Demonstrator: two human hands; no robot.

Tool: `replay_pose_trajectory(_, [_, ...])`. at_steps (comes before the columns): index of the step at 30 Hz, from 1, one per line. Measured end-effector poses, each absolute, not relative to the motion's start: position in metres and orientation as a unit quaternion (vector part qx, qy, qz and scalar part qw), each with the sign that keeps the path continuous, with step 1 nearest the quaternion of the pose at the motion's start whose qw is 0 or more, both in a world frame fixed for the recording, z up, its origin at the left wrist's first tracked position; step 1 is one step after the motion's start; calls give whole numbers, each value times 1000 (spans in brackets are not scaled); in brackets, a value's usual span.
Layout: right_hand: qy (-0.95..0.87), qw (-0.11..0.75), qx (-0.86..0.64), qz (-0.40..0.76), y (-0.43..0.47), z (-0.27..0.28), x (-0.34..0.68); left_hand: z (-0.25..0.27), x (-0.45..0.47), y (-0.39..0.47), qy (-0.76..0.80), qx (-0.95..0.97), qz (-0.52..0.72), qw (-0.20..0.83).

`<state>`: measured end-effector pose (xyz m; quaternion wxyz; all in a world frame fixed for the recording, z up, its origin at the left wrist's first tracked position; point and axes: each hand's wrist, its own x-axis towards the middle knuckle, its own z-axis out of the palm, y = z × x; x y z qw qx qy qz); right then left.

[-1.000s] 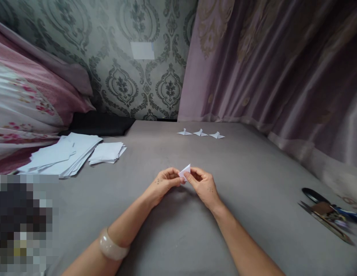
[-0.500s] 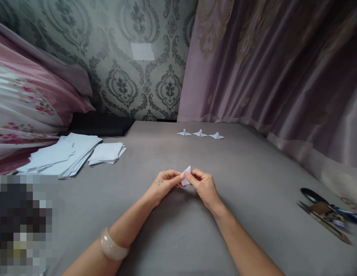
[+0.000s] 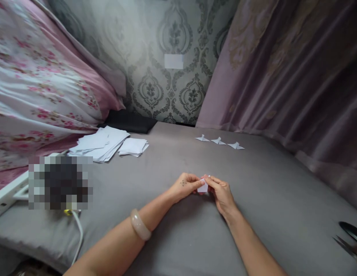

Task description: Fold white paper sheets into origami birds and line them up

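Note:
A small folded piece of white paper [image 3: 203,186] is held between my two hands above the grey surface. My left hand [image 3: 186,186] pinches its left side, thumb on top. On the other side, my right hand [image 3: 220,190] grips the upper right part, its thumb and fingers closed on the paper. The fingers hide much of the folds. Farther back stand three small folded paper cranes in a row: a left crane [image 3: 202,138], a middle crane [image 3: 218,141] and a right crane [image 3: 236,146].
Back left lie a stack of large white sheets [image 3: 115,140] and a pile of small paper squares [image 3: 133,147], with a black flat item [image 3: 129,122] behind. A white power strip [image 3: 11,197] and cable [image 3: 80,234] are at left. Scissors [image 3: 347,245] lie at the right edge.
The view has turned left, so things appear farther right. My right hand has shifted its hold, and the paper's pointed top no longer shows as before.

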<state>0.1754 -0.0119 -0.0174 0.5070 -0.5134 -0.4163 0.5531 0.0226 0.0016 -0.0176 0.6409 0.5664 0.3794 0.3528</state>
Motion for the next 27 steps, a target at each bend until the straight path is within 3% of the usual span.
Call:
replay_pose_trajectory(8, [-353,507,-535,577,-9,-10,171,-18,23,5,400,547,369,637])
replay_pose_trajectory(15, [-404,434,-503,629,-1,0,170,-19,22,9,406,518,391,644])
replay_pose_trajectory(27, [-339,508,-486,625,32,1,155,-5,13,8,407,432,412,691])
